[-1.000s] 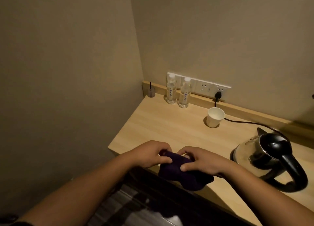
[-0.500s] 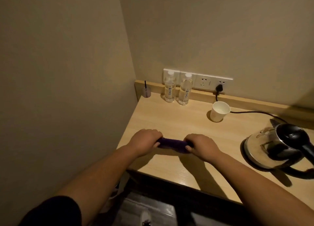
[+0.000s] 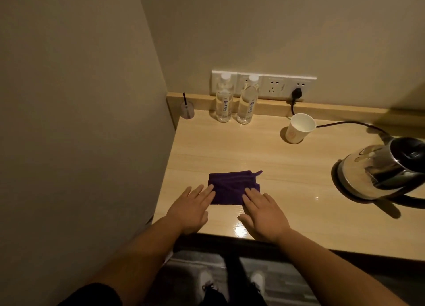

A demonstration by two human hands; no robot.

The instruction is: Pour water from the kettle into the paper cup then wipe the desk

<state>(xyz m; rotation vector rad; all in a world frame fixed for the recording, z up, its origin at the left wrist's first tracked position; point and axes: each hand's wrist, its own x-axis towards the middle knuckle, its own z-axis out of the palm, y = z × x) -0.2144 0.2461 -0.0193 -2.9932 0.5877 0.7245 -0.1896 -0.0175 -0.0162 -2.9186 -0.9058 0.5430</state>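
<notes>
Head view shows the folded purple cloth (image 3: 232, 187) flat on the tabletop (image 3: 299, 167), both hands' grips spread open, left hand (image 3: 192, 210) and right hand (image 3: 264, 214) fingertips touching its near edge.

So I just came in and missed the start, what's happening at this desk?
A person has laid a folded purple cloth flat on the wooden desk, with the left hand and right hand open, fingers resting on its near edge. The paper cup stands upright near the wall, and the kettle sits on its base at right.
</notes>
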